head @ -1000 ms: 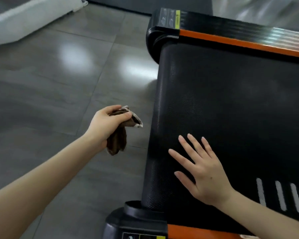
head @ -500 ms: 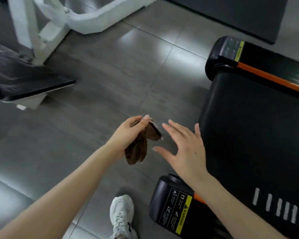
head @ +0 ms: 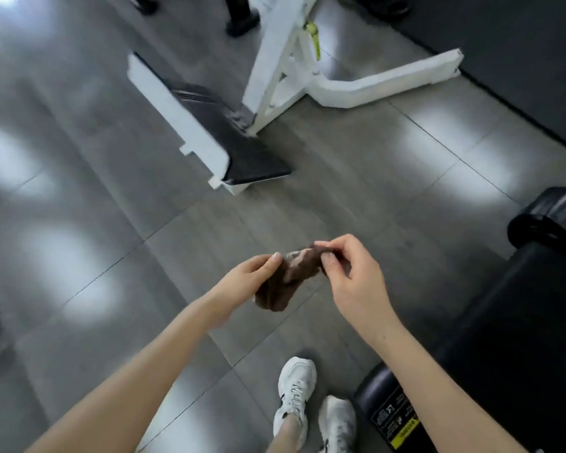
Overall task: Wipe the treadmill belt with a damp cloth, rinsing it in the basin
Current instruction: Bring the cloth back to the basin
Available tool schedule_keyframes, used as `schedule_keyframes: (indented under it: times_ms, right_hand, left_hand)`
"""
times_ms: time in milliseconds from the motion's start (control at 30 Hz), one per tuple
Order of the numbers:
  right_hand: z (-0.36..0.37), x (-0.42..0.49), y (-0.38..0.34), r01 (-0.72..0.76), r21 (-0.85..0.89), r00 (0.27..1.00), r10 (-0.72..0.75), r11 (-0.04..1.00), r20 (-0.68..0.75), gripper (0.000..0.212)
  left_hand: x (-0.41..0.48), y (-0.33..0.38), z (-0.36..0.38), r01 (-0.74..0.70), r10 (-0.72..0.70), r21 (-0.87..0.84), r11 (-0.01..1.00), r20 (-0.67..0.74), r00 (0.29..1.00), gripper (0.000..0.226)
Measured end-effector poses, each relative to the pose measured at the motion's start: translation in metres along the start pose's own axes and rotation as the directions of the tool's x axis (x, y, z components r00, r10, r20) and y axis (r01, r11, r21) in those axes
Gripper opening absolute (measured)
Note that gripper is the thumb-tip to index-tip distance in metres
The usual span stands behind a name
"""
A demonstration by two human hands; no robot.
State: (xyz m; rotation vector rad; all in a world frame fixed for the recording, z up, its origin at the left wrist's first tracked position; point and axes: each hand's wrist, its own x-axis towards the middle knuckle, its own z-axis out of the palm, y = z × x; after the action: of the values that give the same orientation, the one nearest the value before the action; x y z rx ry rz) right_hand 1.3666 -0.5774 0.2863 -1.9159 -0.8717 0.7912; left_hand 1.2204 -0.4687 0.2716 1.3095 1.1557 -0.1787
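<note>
**1. Cloth.** The brown cloth (head: 285, 282) is off the treadmill belt (head: 520, 322). It is held in the air over the grey tiled floor (head: 79, 223), to the left of the machine and ahead of the person's 2 white shoes (head: 296, 392). It is bunched rather than flat, and its lower part sags below the hands.

**2. Hands.** The left hand (head: 250, 277) pinches the cloth's left end between the thumb and curled fingers. The right hand (head: 350, 276) pinches the upper right edge between thumb and forefinger, with the other fingers curled behind. Neither hand touches the belt.

**3. Reason for the hold.** 2 pinches at opposite ends, with slack between them, suit pulling a wad apart rather than scrubbing. In my judgement the person is either opening or refolding the cloth to bring up a fresh face, or readying it for a rinse. Which of the 2 applies cannot be told.

**4. Basin.** No basin is in view. A rinse would mean carrying the cloth elsewhere.

**5. Surroundings.** The black belt lies at the right edge, between the far end cap (head: 549, 214) and the near end cap (head: 389, 410), which bears a warning label. A white-framed exercise machine (head: 275, 76) stands on the floor beyond the hands, well apart from them.

**6. Risk.** A damp cloth held over glossy tile may drip. Whether the cloth is wet cannot be told.
</note>
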Motion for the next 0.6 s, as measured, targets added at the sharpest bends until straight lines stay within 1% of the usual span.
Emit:
schedule_keyframes:
  times_ms: [33,67,100,133,167,200,233,267,333,400,433,467,500,533,600]
  right_hand:
    - [0.007,0.0,-0.012,0.001,0.007,1.0,-0.001,1.0,0.017,0.004]
    - [0.015,-0.001,-0.025,0.002,-0.005,0.999,-0.002,1.0,0.036,0.007]
    - [0.022,-0.004,-0.037,0.011,-0.027,0.998,-0.009,1.0,0.062,0.009]
    - [0.029,-0.005,-0.049,0.03,-0.053,0.996,-0.025,0.998,0.091,0.01]
    - [0.036,-0.008,-0.062,0.062,-0.076,0.991,-0.052,0.995,0.122,0.01]
    - [0.042,-0.01,-0.075,0.103,-0.108,0.984,-0.085,0.989,0.158,0.01]
    - [0.049,-0.012,-0.088,0.152,-0.135,0.973,-0.124,0.979,0.196,0.01]
    - [0.058,-0.013,-0.101,0.2,-0.162,0.959,-0.16,0.966,0.234,0.01]
    - [0.077,-0.014,-0.126,0.287,-0.23,0.929,-0.212,0.93,0.304,0.012]
    - [0.099,-0.011,-0.15,0.326,-0.287,0.912,-0.219,0.901,0.347,0.012]
    - [0.112,-0.01,-0.16,0.295,-0.27,0.912,-0.185,0.916,0.366,0.013]
    - [0.127,-0.009,-0.171,0.233,-0.204,0.907,-0.137,0.951,0.399,0.013]
    - [0.144,-0.009,-0.183,0.158,-0.137,0.893,-0.083,0.978,0.441,0.012]
    - [0.163,-0.01,-0.195,0.123,-0.101,0.872,-0.059,0.987,0.486,0.012]
    - [0.206,-0.015,-0.221,0.189,-0.118,0.819,-0.09,0.975,0.567,0.015]
  left_hand:
    - [-0.011,-0.004,-0.008,-0.016,0.017,-0.031,0.999,0.018,1.0,0.017]
    - [-0.024,-0.01,-0.015,-0.032,0.033,-0.059,0.998,0.031,0.999,0.02]
    - [-0.037,-0.016,-0.021,-0.044,0.045,-0.074,0.996,0.015,0.999,0.038]
    - [-0.048,-0.023,-0.026,-0.054,0.053,-0.083,0.995,-0.021,0.998,0.06]
    - [-0.058,-0.03,-0.031,-0.052,0.046,-0.086,0.995,-0.076,0.996,0.077]
    - [-0.068,-0.036,-0.036,-0.063,0.05,-0.095,0.993,-0.138,0.989,0.085]
    - [-0.077,-0.041,-0.041,-0.075,0.053,-0.089,0.993,-0.22,0.974,0.086]
    - [-0.086,-0.046,-0.049,-0.069,0.047,-0.058,0.996,-0.32,0.946,0.082]
    - [-0.105,-0.058,-0.071,-0.035,0.066,0.067,0.997,-0.534,0.843,0.069]
    - [-0.126,-0.07,-0.1,-0.025,0.099,0.118,0.993,-0.68,0.727,0.052]
    - [-0.138,-0.077,-0.118,-0.042,0.115,0.12,0.992,-0.714,0.691,0.045]
    - [-0.151,-0.083,-0.136,-0.064,0.132,0.12,0.991,-0.728,0.673,0.041]
    - [-0.164,-0.088,-0.155,-0.085,0.156,0.134,0.987,-0.725,0.671,0.041]
    - [-0.175,-0.095,-0.175,-0.101,0.198,0.177,0.979,-0.719,0.666,0.044]
    - [-0.194,-0.111,-0.218,-0.097,0.269,0.273,0.957,-0.711,0.65,0.051]
